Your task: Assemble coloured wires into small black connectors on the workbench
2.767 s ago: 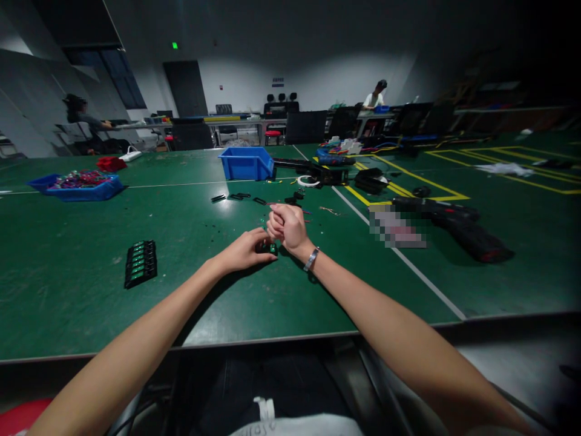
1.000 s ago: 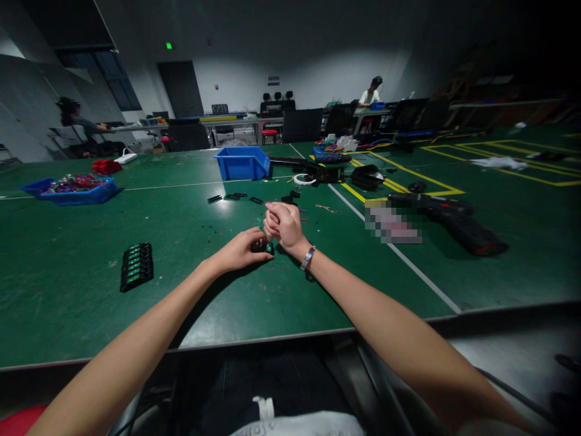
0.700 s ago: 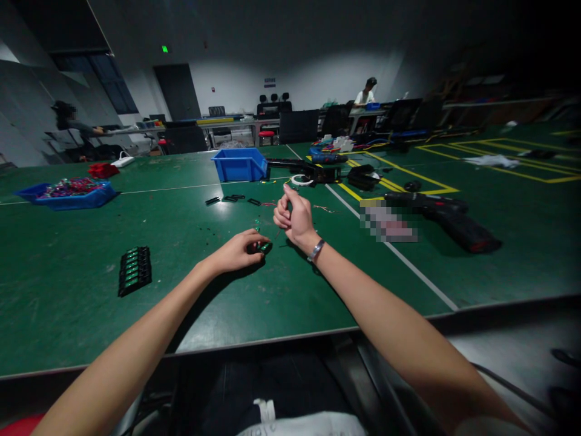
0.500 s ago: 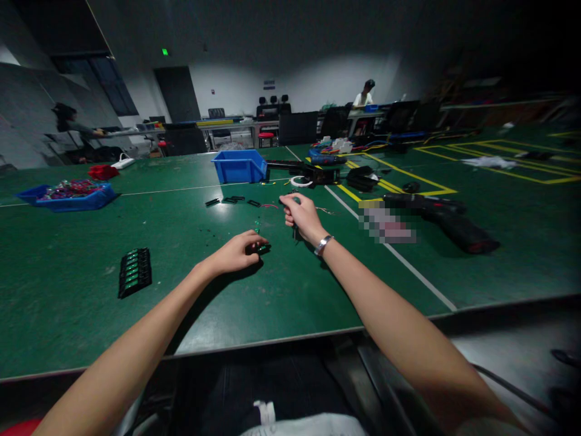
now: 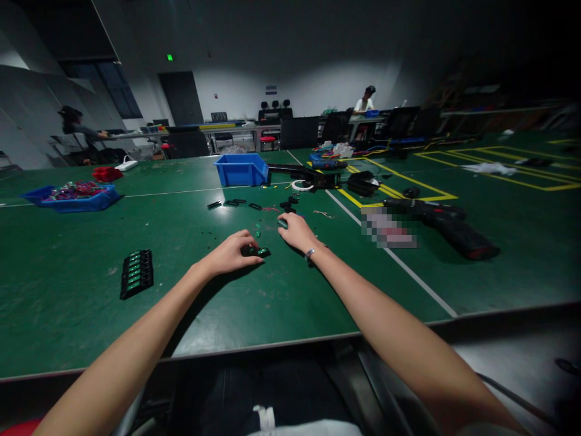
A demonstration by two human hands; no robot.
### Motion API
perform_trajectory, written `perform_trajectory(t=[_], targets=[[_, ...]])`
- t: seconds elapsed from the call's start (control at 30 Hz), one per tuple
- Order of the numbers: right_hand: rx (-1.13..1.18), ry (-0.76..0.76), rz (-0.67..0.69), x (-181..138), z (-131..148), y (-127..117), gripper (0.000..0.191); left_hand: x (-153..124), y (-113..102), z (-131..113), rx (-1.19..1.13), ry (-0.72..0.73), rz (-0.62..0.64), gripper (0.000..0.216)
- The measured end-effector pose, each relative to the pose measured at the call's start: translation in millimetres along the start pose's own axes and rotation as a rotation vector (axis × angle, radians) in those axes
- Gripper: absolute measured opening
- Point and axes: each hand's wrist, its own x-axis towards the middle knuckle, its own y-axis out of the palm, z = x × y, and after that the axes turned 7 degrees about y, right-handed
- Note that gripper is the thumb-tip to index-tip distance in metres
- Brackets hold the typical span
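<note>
Green table [image 5: 272, 306] beneath, left hand [image 5: 230, 252] grips black-green piece [image 5: 262, 251], right hand [image 5: 298, 232] clasps dark object [image 5: 282, 223]

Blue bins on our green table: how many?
2. One stands beyond the left hand, near the table's far edge: bin. The other, holding small coloured pieces, is at far left: bin.
</note>
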Motion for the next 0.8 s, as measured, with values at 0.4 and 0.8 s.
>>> perform_trajectory(t=[0.4,0.8], targets=[[-0.026,0.014,-0.052,-0.3,3.3,2.7,0.033,-1.8,-0.7,2.6,-0.037,0.022,0.048,0.028],[-0.178,-0.156,-0.082,19.7,29.7,2.6,0.029,3.4,-4.5,-2.2,0.041,-0.039,-0.145,0.036]])
